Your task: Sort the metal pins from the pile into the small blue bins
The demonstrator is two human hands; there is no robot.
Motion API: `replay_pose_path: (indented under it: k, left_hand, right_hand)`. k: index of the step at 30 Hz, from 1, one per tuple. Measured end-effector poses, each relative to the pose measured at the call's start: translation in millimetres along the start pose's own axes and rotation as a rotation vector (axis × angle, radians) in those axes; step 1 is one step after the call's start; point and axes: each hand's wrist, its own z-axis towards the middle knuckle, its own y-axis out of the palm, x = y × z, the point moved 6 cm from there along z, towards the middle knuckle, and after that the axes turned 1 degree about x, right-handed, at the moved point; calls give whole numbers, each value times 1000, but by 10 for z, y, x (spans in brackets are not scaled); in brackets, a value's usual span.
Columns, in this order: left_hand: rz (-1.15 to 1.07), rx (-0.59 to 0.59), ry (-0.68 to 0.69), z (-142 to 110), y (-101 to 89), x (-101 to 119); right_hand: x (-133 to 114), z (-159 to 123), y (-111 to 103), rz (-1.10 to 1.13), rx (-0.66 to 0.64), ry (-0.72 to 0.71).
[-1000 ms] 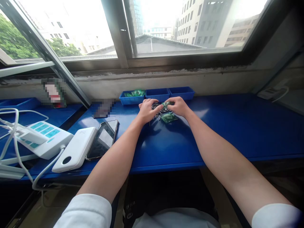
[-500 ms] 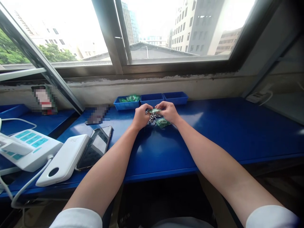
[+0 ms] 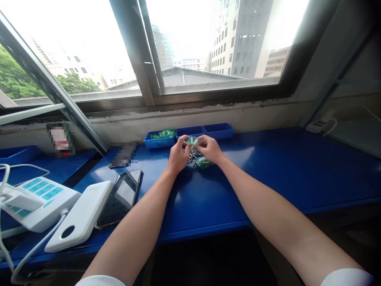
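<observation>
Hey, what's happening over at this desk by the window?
Someone is pinching a small green packet between the fingertips of the left hand and right hand. Beneath it, a pile of small metal pieces lies on the blue desk, with another green packet beside the pile. Behind the hands stand three blue bins; the leftmost bin holds more green packets.

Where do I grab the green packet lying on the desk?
I'd pinch the green packet by its near edge, from the camera side: that edge looks uncovered, while metal pieces lie left of it and the right hand is beyond.
</observation>
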Motion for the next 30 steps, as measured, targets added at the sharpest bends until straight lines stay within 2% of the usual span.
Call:
replay_pose_path:
  k: [5, 11, 16, 20, 25, 28, 30]
  left_hand:
    - [130, 127, 31, 62, -73, -61]
    - [285, 255, -114, 88, -220, -223]
    - [332, 255, -219, 156, -325, -337]
    - [449, 285, -390, 363, -474, -547]
    - [523, 305, -529, 636, -583, -793]
    - [572, 240, -619, 696, -536, -936]
    - [658, 157, -650, 707, -472, -1008]
  right_hand:
    - [-57, -35, -25, -217, 23, -27]
    - [73, -21, -22, -350, -16, 11]
    - [169, -16, -39, -428, -53, 49]
    - [179, -17, -46, -507, -72, 68]
    - [137, -29, -22, -519, -108, 60]
    - [107, -35, -11, -517, -117, 49]
    - [96, -36, -3, -515, -127, 50]
